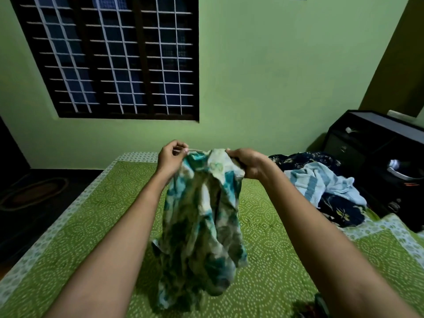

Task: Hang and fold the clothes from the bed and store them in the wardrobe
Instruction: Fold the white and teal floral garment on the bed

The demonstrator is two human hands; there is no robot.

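A teal-and-cream patterned garment (pixel 202 216) hangs in the air above the bed (pixel 91 214), bunched and dangling down to the sheet. My left hand (pixel 171 159) pinches its top edge at the left, where a thin pale band stretches between my hands. My right hand (pixel 246 162) grips the top of the fabric at the right. Both arms reach forward over the green dotted bedsheet. A pile of other clothes lies at the bed's right side: a light blue towel-like piece (pixel 321 182) on top of a dark navy floral cloth (pixel 339 212).
A dark cabinet with drawers (pixel 371 143) stands right of the bed against the green wall. A barred window (pixel 114 58) is at the upper left. An oval mat (pixel 34 191) lies on the dark floor left of the bed. Something dark sits at the bottom right edge (pixel 309 308).
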